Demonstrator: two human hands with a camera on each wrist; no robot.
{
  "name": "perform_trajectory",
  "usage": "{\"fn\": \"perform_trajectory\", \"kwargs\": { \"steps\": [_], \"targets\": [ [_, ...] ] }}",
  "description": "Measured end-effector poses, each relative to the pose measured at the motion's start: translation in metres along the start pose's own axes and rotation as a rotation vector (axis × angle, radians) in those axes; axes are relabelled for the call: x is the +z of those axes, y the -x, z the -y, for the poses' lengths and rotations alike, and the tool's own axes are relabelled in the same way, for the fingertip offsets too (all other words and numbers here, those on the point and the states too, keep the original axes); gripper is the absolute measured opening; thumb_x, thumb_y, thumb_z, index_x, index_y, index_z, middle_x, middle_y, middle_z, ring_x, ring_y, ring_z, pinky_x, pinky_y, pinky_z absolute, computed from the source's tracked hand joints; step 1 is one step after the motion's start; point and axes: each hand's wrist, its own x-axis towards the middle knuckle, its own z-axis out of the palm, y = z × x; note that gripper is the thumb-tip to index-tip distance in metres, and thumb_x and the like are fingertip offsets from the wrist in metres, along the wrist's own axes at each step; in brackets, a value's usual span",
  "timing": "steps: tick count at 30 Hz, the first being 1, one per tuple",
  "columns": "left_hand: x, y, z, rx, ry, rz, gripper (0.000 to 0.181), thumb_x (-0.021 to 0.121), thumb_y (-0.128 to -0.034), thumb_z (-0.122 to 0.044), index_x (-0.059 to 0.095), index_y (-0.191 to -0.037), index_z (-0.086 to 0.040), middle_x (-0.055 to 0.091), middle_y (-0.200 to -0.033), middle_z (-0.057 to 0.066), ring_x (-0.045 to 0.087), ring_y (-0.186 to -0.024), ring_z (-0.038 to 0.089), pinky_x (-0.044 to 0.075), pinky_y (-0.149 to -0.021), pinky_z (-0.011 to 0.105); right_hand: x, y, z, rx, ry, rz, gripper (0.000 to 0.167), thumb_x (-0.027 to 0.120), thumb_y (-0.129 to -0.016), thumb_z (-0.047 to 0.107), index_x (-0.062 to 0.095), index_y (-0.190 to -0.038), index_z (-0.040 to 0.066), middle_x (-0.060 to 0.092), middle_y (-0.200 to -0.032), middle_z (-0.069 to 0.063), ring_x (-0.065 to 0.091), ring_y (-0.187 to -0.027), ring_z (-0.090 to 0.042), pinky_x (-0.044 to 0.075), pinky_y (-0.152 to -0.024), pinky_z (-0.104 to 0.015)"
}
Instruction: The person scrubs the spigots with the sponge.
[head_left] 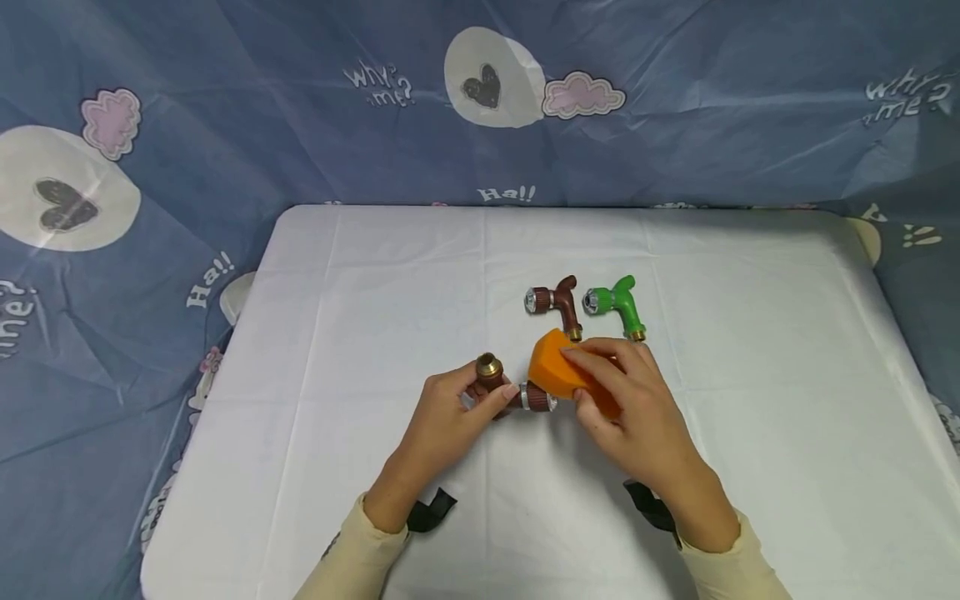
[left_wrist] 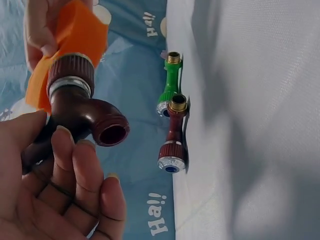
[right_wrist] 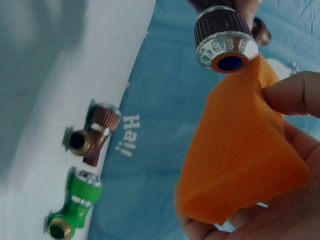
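My left hand [head_left: 450, 417] grips a brown tap [left_wrist: 70, 110] by its body, thumb on one side and fingers curled on the other. In the head view its brass threaded end points up and its ribbed knob faces right. My right hand [head_left: 637, 408] pinches an orange sponge [right_wrist: 235, 155], which bends between thumb and fingers. The sponge touches the ribbed knob [left_wrist: 72, 72] of the held tap. Beyond the hands, a second brown tap [head_left: 562, 304] and a green tap [head_left: 621, 304] lie side by side on the table.
A white cloth covers the table [head_left: 375, 292]. Behind it and along its sides hangs a blue printed sheet [head_left: 300, 108]. Black straps [head_left: 431, 510] show at both wrists, by the pale sleeves [head_left: 360, 550].
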Motion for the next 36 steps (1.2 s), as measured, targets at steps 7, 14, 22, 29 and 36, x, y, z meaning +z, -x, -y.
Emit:
{"fn": "perform_trajectory", "kwargs": {
  "steps": [7,14,22,29,36],
  "targets": [
    [-0.003,-0.005,0.003,-0.164,0.247,-0.102,0.016,0.078,-0.0974,-0.028,0.072,-0.103,-0.015,0.074,-0.091,-0.002,0.072,-0.076,0.017,0.062,-0.069,0.038,-0.008,0.014,-0.007,0.104,-0.054,-0.028,0.048,0.076,-0.087,0.0,0.072,-0.134,0.011,0.063,-0.131,-0.002,0.054,-0.12,-0.022,0.045,-0.096,-0.02],
    [-0.009,-0.018,0.013,-0.306,0.48,-0.192,0.018,0.077,-0.0968,-0.01,0.067,-0.109,-0.002,0.077,-0.099,0.016,0.078,-0.086,0.03,0.064,-0.073,0.042,-0.009,0.027,-0.015,0.132,-0.069,-0.05,0.05,0.078,-0.086,-0.001,0.071,-0.134,0.011,0.064,-0.131,-0.003,0.056,-0.119,-0.021,0.044,-0.096,-0.013],
    [-0.004,-0.027,0.032,-0.398,0.465,-0.232,0.016,0.074,-0.0985,-0.011,0.068,-0.105,0.003,0.077,-0.094,0.018,0.076,-0.088,0.037,0.063,-0.074,0.041,-0.011,0.035,-0.019,0.159,-0.109,-0.08,0.051,0.078,-0.085,-0.005,0.071,-0.134,0.011,0.064,-0.132,-0.004,0.057,-0.12,-0.023,0.043,-0.097,-0.011],
    [-0.006,-0.04,0.053,-0.476,0.352,-0.293,0.041,0.069,-0.1028,-0.041,0.073,-0.1,0.0,0.075,-0.085,0.014,0.072,-0.074,0.026,0.063,-0.063,0.035,-0.008,0.041,-0.022,0.183,-0.119,-0.098,0.054,0.079,-0.086,-0.006,0.069,-0.136,0.011,0.063,-0.132,-0.005,0.059,-0.116,-0.023,0.044,-0.094,-0.01],
    [-0.01,-0.049,0.062,-0.449,0.009,-0.303,0.056,0.053,-0.1072,-0.054,0.075,-0.084,-0.008,0.072,-0.076,0.007,0.049,-0.053,0.021,0.043,-0.052,0.03,-0.009,0.048,-0.026,0.234,-0.11,-0.101,0.054,0.078,-0.087,-0.005,0.068,-0.138,0.011,0.063,-0.132,-0.004,0.059,-0.115,-0.022,0.042,-0.095,-0.01]
  ]
}}
